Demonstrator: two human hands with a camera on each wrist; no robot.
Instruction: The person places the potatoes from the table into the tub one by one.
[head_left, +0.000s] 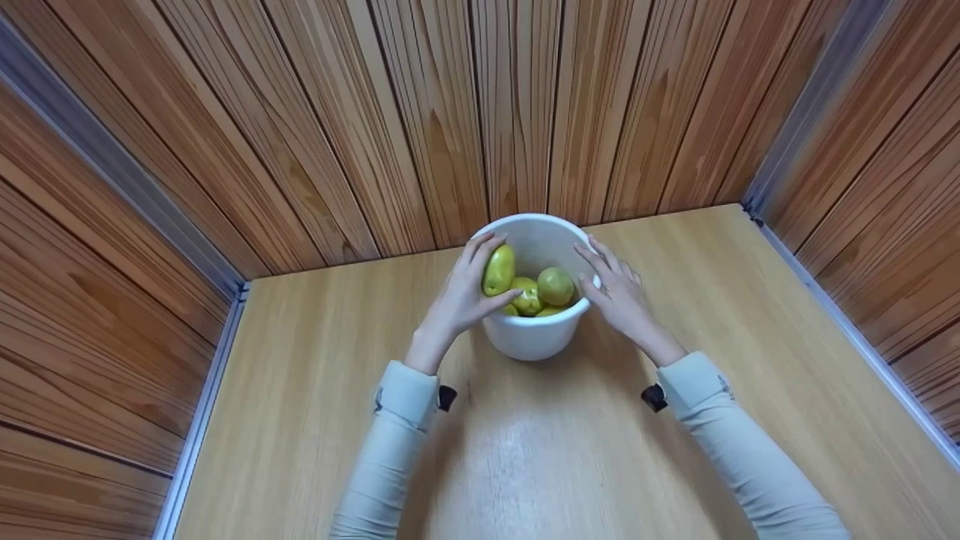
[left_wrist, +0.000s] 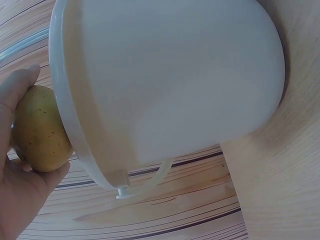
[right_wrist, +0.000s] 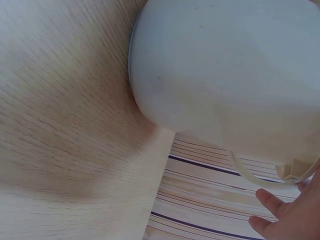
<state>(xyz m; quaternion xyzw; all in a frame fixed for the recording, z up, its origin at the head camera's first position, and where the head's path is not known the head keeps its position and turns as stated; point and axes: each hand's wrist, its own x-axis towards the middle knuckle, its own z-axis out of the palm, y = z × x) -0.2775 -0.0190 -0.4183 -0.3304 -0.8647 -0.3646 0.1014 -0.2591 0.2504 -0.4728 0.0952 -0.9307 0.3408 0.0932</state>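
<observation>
A white bucket (head_left: 531, 341) stands upright on the table, with several yellow-green fruits (head_left: 528, 297) inside. My left hand (head_left: 466, 289) is at the left of its rim, gripping a mango (head_left: 499, 270) between thumb and fingers. Close up in the left wrist view, this mango (left_wrist: 41, 129) shows dark specks and lies against the outer side of the rim (left_wrist: 70, 100) from that angle. Over at the right side of the rim, my right hand (head_left: 616, 292) has its fingers spread and holds no fruit. A rounder green fruit (head_left: 556, 286) sits in the bucket near it.
Wood-plank panels (head_left: 517, 112) rise behind the table (head_left: 525, 450) and on both sides, with metal strips (head_left: 202, 405) along the edges. The bucket's pale handle (right_wrist: 250, 176) hangs down at its far side.
</observation>
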